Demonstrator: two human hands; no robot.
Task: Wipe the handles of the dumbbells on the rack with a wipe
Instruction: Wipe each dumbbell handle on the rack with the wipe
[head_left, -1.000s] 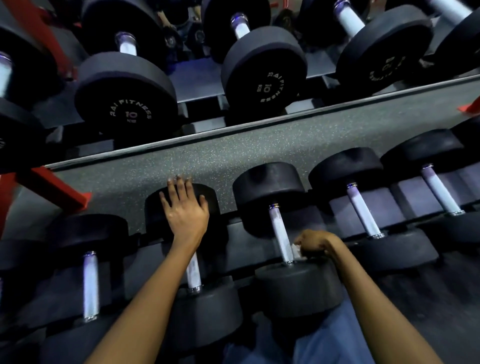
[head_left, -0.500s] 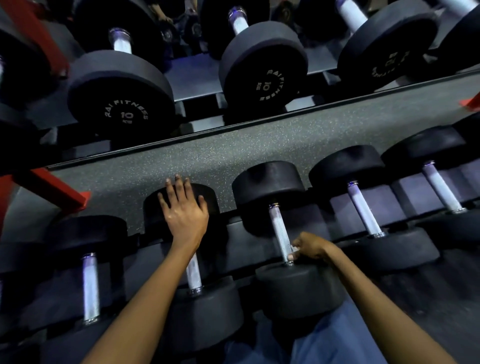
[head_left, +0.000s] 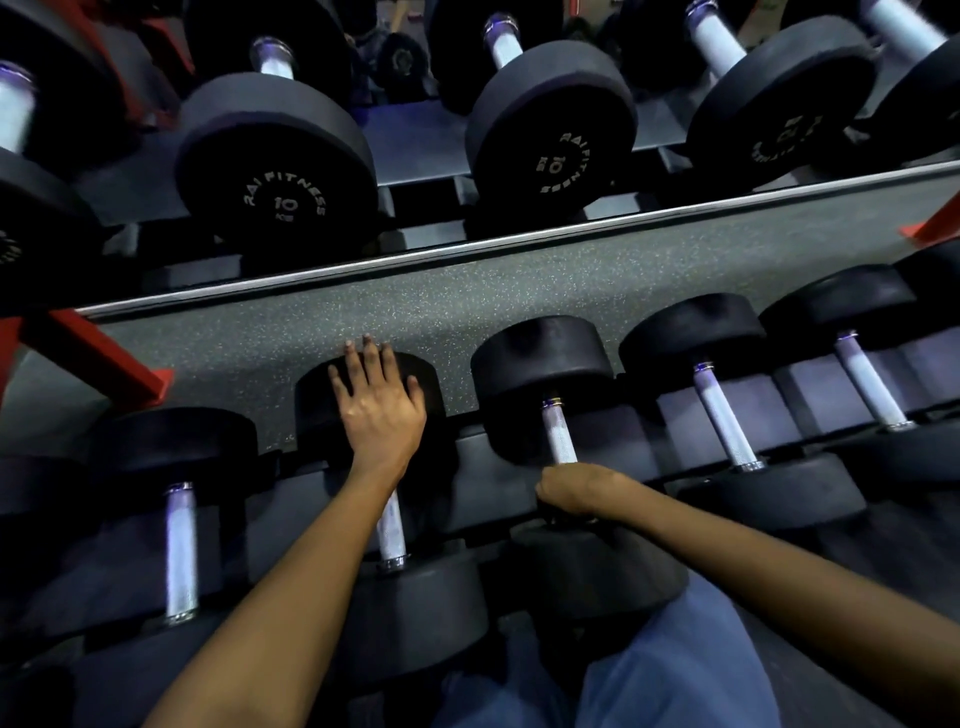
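Observation:
Black dumbbells with pale knurled handles lie in a row on the lower rack. My left hand (head_left: 379, 415) rests flat, fingers spread, on the far head (head_left: 317, 395) of one dumbbell, whose handle (head_left: 390, 530) shows below my wrist. My right hand (head_left: 576, 491) is closed in a fist around the near end of the neighbouring dumbbell's handle (head_left: 558, 436), just above its near head (head_left: 597, 571). The wipe is hidden inside that fist.
More handles lie to the left (head_left: 181, 551) and right (head_left: 727, 415) (head_left: 867, 379). A speckled floor strip (head_left: 467, 296) separates this row from a further rack of dumbbells marked 10 (head_left: 275, 161). A red frame bar (head_left: 98, 353) sits at left. My blue trouser leg (head_left: 665, 665) is below.
My right hand has shifted from the right side of the handle onto its near end, covering the white wipe that showed earlier. My left hand has stayed on the dumbbell head.

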